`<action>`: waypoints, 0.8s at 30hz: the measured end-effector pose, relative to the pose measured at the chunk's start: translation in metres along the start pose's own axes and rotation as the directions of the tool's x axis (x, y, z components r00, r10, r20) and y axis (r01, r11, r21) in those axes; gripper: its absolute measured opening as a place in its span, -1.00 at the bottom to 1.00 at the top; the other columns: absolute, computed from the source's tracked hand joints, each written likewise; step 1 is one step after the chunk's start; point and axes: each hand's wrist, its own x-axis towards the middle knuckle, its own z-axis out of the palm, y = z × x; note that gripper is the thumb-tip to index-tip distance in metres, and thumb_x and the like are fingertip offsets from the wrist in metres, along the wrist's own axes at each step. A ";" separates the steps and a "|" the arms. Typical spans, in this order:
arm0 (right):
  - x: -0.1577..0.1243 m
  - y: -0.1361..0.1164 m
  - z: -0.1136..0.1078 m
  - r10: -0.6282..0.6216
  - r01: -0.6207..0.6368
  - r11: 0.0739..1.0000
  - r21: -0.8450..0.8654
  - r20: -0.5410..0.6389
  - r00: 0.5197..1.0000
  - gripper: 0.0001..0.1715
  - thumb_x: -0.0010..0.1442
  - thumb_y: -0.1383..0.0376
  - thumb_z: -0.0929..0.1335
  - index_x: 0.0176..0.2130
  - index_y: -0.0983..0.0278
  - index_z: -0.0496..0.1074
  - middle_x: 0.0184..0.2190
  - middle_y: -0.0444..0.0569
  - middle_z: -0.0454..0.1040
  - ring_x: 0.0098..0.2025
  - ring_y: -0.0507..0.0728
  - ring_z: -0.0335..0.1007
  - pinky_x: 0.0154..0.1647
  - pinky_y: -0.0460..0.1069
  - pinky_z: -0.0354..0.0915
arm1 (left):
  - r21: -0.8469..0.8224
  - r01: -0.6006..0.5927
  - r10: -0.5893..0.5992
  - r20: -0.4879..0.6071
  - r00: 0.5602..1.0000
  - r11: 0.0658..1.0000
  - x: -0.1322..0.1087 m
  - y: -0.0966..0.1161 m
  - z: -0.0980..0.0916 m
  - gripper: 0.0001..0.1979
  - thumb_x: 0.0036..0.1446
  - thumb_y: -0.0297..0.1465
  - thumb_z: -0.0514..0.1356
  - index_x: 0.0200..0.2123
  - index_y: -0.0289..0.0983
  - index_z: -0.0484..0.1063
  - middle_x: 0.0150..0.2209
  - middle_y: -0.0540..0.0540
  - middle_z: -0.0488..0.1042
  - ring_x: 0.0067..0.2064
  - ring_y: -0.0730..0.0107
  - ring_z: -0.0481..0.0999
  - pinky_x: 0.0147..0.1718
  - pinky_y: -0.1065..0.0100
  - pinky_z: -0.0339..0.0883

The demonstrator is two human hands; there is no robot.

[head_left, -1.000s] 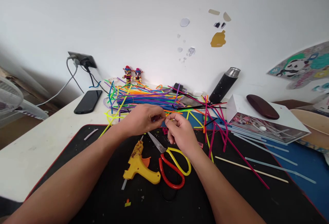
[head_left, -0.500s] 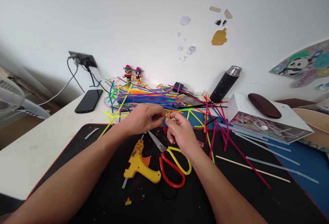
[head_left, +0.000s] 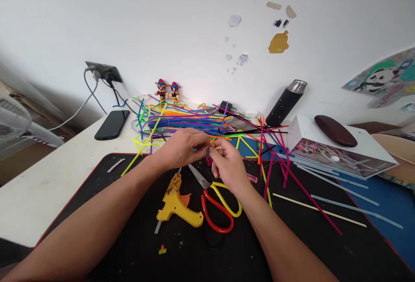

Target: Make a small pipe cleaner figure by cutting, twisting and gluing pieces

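Observation:
My left hand point(head_left: 185, 147) and my right hand point(head_left: 228, 161) meet fingertip to fingertip over the back of the black mat point(head_left: 129, 239). Both are closed in a pinch on something too small to make out. Below them lie scissors point(head_left: 218, 213) with one red and one yellow handle, blades pointing up toward the hands. A yellow glue gun point(head_left: 178, 208) lies left of the scissors, its nozzle just under my left hand. Behind the hands spreads a pile of coloured pipe cleaners point(head_left: 188, 122).
Magenta stems point(head_left: 308, 193), a wooden stick point(head_left: 319, 210) and clear glue sticks point(head_left: 340, 187) lie at right. A black thermos point(head_left: 285, 102) and a white box point(head_left: 343, 156) stand behind. At left are a phone point(head_left: 112, 125) and a fan point(head_left: 16, 120). Two small figures point(head_left: 167, 90) stand at the wall.
The camera view has shifted slightly. My two hands stay pinched together at nearly the same place, with only slight finger movement.

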 end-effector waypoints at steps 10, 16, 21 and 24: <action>0.000 0.002 0.001 -0.027 0.027 0.999 -0.033 -0.019 0.999 -0.80 0.22 0.11 0.34 -0.32 0.17 0.30 -0.74 -0.38 0.21 -0.80 -0.03 0.14 -0.74 -0.13 -0.08 | 0.024 0.001 -0.001 -0.015 1.000 1.000 0.000 0.000 0.003 -0.85 0.27 -0.50 0.15 -0.36 -0.26 0.47 -0.43 -0.02 0.51 -0.39 0.38 0.46 -0.35 0.39 0.21; 0.001 0.011 0.001 -0.054 0.052 0.997 -0.062 -0.038 0.998 -0.87 0.24 0.19 0.34 -0.30 0.17 0.31 -0.71 -0.39 0.19 -0.78 -0.03 0.17 -0.74 -0.13 -0.06 | 0.015 0.001 -0.001 -0.010 1.000 1.000 0.001 0.001 0.004 -0.84 0.27 -0.48 0.15 -0.37 -0.25 0.45 -0.44 -0.02 0.49 -0.40 0.38 0.45 -0.36 0.39 0.21; 0.001 0.008 0.001 -0.050 0.049 0.997 -0.063 -0.021 0.999 -0.85 0.25 0.18 0.35 -0.31 0.16 0.30 -0.70 -0.37 0.21 -0.77 -0.02 0.18 -0.73 -0.12 -0.05 | -0.027 0.043 -0.042 0.023 0.999 0.999 0.000 0.000 0.005 -0.86 0.27 -0.46 0.16 -0.36 -0.26 0.48 -0.43 -0.02 0.51 -0.38 0.38 0.45 -0.34 0.38 0.21; -0.001 0.002 0.001 -0.010 0.010 1.000 -0.022 -0.006 1.000 -0.78 0.24 0.11 0.36 -0.31 0.16 0.27 -0.72 -0.37 0.23 -0.79 -0.03 0.14 -0.73 -0.13 -0.06 | -0.138 0.149 -0.146 0.037 0.989 0.979 0.000 0.002 0.002 -0.87 0.24 -0.44 0.18 -0.36 -0.27 0.48 -0.47 0.03 0.46 -0.44 0.45 0.38 -0.40 0.42 0.16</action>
